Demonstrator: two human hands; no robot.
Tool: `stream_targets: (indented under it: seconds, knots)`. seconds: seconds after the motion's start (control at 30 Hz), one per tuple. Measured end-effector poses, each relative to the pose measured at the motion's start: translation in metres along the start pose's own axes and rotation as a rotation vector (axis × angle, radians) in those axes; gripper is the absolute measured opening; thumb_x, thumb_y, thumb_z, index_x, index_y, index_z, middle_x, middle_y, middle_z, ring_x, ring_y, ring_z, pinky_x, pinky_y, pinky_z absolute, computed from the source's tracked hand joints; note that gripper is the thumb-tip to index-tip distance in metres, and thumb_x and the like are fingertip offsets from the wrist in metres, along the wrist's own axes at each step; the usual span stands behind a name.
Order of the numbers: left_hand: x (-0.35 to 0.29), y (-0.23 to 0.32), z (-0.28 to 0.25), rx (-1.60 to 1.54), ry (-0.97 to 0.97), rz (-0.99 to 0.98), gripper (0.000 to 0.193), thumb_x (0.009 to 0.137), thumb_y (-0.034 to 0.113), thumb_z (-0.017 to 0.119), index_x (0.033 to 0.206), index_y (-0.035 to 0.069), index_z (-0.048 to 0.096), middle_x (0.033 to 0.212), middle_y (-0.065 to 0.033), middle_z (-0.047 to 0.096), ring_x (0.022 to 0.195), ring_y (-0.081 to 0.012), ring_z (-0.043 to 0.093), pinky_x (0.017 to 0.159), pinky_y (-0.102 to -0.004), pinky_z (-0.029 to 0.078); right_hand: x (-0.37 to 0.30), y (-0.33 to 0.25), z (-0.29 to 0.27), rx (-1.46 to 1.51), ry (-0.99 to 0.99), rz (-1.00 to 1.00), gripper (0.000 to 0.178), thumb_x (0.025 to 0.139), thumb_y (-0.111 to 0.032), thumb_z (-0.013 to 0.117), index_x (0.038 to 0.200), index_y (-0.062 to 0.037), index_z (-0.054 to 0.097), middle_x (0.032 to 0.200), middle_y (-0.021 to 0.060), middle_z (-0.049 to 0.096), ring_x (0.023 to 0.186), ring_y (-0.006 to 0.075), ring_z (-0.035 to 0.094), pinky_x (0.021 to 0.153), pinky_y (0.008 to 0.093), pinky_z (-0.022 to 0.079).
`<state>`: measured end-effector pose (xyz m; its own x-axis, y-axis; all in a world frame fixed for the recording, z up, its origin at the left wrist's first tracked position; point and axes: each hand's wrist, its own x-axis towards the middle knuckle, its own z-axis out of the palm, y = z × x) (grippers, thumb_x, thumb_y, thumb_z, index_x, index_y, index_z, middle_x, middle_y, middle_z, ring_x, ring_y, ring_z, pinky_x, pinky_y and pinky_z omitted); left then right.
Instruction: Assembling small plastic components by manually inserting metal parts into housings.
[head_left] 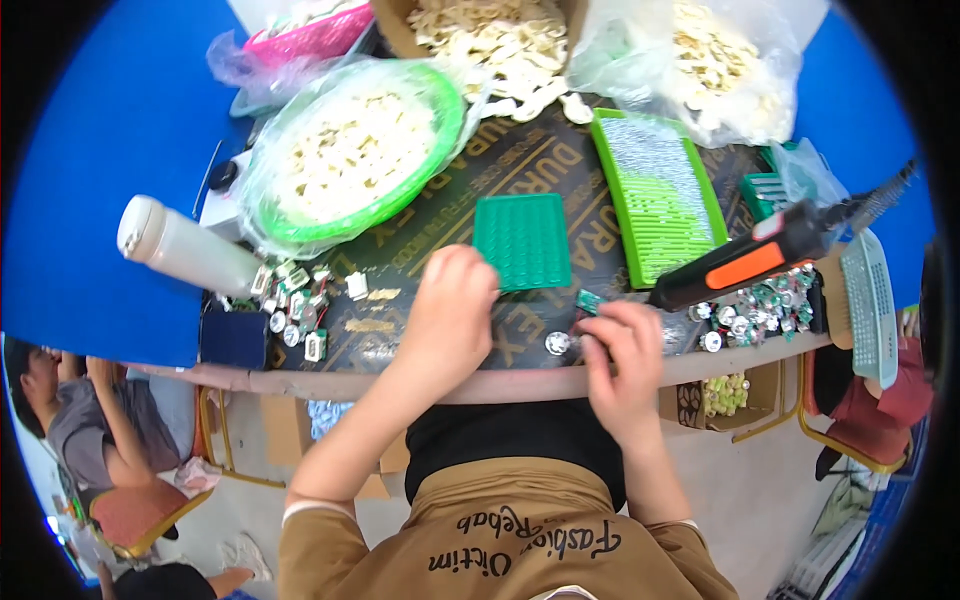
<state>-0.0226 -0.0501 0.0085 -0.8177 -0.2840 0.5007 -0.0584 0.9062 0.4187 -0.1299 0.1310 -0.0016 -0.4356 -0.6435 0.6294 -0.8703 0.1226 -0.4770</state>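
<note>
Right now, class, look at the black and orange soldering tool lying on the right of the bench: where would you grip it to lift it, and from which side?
Grip the soldering tool around its orange mid-body, coming from above on the near side. It lies slanted, tip toward the right hand and cord trailing off up right, so the middle probably balances best and keeps fingers off the tip.
</note>
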Motion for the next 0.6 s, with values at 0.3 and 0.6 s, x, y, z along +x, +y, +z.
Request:
stream_targets:
  seconds: [0.3,0.6]
  knots:
    - [-0.032,0.049,-0.094,-0.876,-0.346,0.08,0.009,0.073,0.001,0.062,0.079,0.002,0.055,0.09,-0.014,0.059,0.089,-0.0289,0.06,0.076,-0.0361,0.048,0.013,-0.033,-0.066,0.163,-0.169,-0.195,0.042,0.064,-0.007,0.067,0.104,-0.0113,0.059,0.101,0.0039,0.058,0.1,0.0236,0.051,0.093,0.0445,0.037]
    - [-0.04,0.026,-0.071,-0.736,-0.134,-0.224,0.024,0.072,0.008,0.066,0.095,0.001,0.063,0.098,-0.0131,0.063,0.094,-0.0276,0.06,0.083,-0.0343,0.046,0.043,0.071,-0.218,0.033,0.851,0.096,0.026,0.085,0.001,0.059,0.11,0.0054,0.054,0.104,0.0083,0.058,0.093,0.0149,0.055,0.082,0.0276,0.044]
